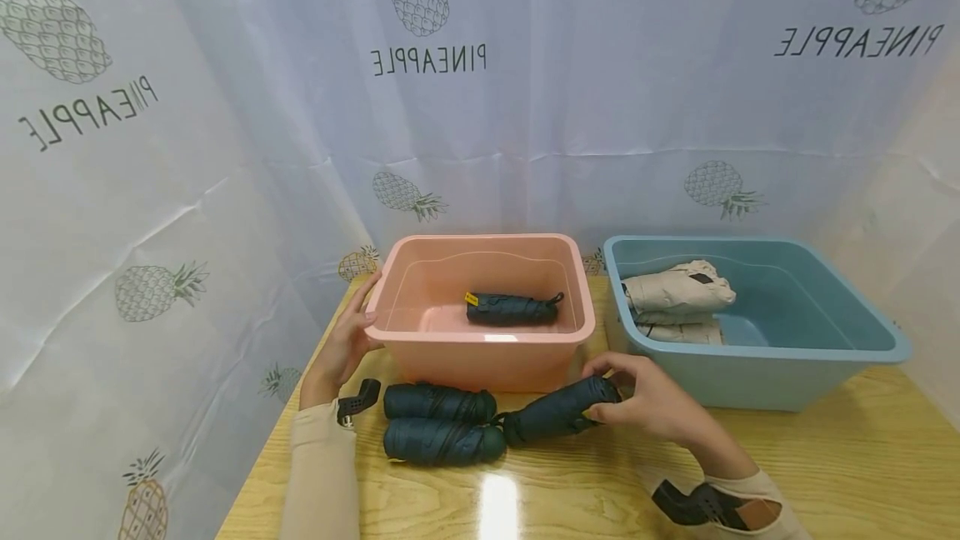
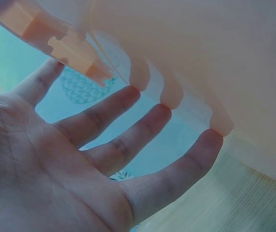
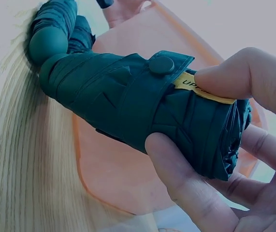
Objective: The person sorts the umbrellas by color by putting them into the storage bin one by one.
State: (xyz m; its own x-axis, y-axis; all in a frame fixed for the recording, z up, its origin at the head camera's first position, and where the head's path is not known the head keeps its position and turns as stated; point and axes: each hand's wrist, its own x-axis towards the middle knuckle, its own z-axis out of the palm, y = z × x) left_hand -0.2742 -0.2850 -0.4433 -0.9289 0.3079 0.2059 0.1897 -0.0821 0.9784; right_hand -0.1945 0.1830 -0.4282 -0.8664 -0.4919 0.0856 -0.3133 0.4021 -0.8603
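My right hand grips one end of a dark folded umbrella, thumb over its yellow tag in the right wrist view. The umbrella's far end is low by the table, close to two more dark folded umbrellas, an upper one and a lower one. At the left end of a pink bin my left hand has its fingers spread. Their fingertips touch the bin's outer wall in the left wrist view. Inside this bin lies another dark folded umbrella.
To the right stands a blue bin with beige folded umbrellas stacked at its left side. Both bins rest on a wooden table. Behind them hangs a pale curtain printed with pineapples.
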